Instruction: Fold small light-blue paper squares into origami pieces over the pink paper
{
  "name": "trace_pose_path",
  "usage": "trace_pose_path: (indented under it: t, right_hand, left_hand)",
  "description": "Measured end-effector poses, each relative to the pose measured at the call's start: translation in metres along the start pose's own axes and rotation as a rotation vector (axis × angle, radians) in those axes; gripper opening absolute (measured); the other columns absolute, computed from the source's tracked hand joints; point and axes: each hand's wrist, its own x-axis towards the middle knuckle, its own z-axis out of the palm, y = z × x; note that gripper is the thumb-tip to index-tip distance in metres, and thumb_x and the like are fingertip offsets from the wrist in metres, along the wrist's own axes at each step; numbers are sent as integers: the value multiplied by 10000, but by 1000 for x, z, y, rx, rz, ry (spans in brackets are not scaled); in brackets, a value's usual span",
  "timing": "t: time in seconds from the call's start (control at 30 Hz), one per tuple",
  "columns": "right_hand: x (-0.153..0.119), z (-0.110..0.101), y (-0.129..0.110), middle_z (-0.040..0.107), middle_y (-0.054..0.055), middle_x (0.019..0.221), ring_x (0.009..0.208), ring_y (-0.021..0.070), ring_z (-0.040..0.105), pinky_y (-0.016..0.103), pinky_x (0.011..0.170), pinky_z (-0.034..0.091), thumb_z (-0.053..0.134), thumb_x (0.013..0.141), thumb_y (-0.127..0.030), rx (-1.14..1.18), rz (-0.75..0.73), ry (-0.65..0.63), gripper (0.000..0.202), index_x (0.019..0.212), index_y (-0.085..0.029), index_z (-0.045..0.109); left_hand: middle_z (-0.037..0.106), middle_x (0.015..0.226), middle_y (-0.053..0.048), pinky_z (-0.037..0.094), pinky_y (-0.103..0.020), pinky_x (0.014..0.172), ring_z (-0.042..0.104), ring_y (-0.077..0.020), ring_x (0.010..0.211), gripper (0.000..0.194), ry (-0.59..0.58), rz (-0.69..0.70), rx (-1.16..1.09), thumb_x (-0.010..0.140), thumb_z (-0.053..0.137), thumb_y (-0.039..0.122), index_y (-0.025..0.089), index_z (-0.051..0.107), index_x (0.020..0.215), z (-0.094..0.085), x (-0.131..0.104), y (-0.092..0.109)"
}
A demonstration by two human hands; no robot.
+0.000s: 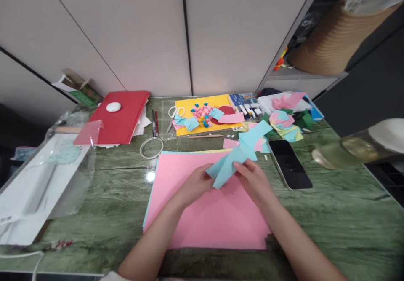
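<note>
Both hands hold one folded light blue paper piece [226, 167] just above a large pink sheet [205, 213] that lies on the green marbled table [331, 213]. My left hand [194, 185] pinches the piece's lower left edge. My right hand [253, 180] grips its right side. Under the pink sheet, edges of light blue and yellow sheets show.
A black phone [289, 164] lies right of the sheets. Behind are light blue and pink paper scraps [252, 137], a yellow sheet [189, 125] with paper shapes, scissors [174, 114], pens [155, 123], a tape ring [151, 147], a red folder [118, 119]. A plastic bag [38, 184] lies left, a bottle [356, 146] right.
</note>
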Motion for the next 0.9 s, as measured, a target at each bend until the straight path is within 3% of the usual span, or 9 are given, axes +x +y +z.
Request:
trace_pose_path:
  t: [0.17, 0.23, 0.37, 0.5, 0.73, 0.9]
  right_hand:
    - [-2, 1, -12, 682, 59, 894, 842, 199, 594, 343, 793, 441, 644, 712, -331, -162, 25, -81, 228, 872, -169, 654]
    - [-4, 4, -15, 685, 49, 922, 860, 201, 596, 337, 793, 439, 637, 716, -333, -249, 20, -130, 231, 889, -180, 659]
    - [-5, 8, -14, 677, 49, 965, 884, 211, 593, 351, 792, 441, 602, 742, -330, -323, -24, -175, 254, 950, -192, 649]
    - [-7, 9, -13, 676, 38, 842, 824, 198, 587, 329, 759, 439, 580, 759, -307, -372, -80, -170, 191, 885, -181, 646]
    - [-10, 7, -15, 534, -23, 642, 616, 126, 479, 239, 585, 377, 589, 756, -306, -373, -162, -6, 124, 704, -194, 574]
    - [-12, 7, -20, 502, -24, 607, 592, 120, 448, 236, 559, 349, 572, 769, -310, -422, -161, 2, 159, 665, -190, 566]
  left_hand:
    - [577, 1080, -71, 412, -354, 826, 567, -195, 939, 292, 210, 308, 0, 730, 566, 183, 207, 448, 995, -13, -4, 8]
    - [542, 1139, -63, 417, -363, 829, 569, -184, 941, 288, 222, 378, -29, 744, 565, 187, 233, 402, 976, -12, -6, 10]
    - [541, 1127, -55, 441, -324, 780, 561, -187, 912, 266, 164, 383, 257, 676, 643, 161, 223, 503, 893, 0, -11, 11]
    - [588, 977, -39, 438, -293, 765, 550, -190, 905, 219, 158, 408, 542, 677, 596, 87, 224, 627, 845, 7, -11, 10]
    - [576, 963, -37, 456, -265, 697, 554, -185, 876, 319, 167, 394, 552, 685, 597, 89, 253, 643, 954, 7, -10, 4]
    - [548, 1016, -33, 458, -278, 731, 541, -186, 896, 381, 129, 360, 541, 691, 606, 97, 285, 630, 1021, 8, -10, 4]
